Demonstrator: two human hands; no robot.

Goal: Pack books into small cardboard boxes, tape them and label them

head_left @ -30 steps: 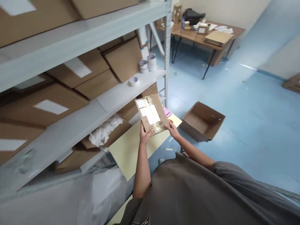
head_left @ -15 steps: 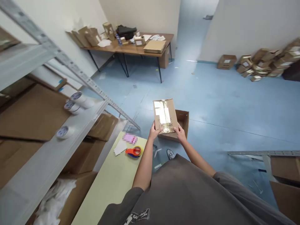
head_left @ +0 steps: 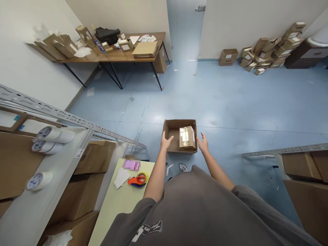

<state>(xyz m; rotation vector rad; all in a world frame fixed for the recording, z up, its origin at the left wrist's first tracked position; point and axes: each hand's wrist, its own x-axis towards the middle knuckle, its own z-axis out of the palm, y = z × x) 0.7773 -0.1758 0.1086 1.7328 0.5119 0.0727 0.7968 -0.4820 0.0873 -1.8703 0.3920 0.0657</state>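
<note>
Flanking a carton [head_left: 173, 134], left hand [head_left: 166, 142] and right hand [head_left: 203, 144] spread empty; the unheld parcel [head_left: 187, 137] by its right wall could tip.

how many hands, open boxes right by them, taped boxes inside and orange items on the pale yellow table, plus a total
Left hand and right hand: 2
Open box: 1
Taped box inside it: 1
Orange item on the pale yellow table: 1
Total: 5
</note>
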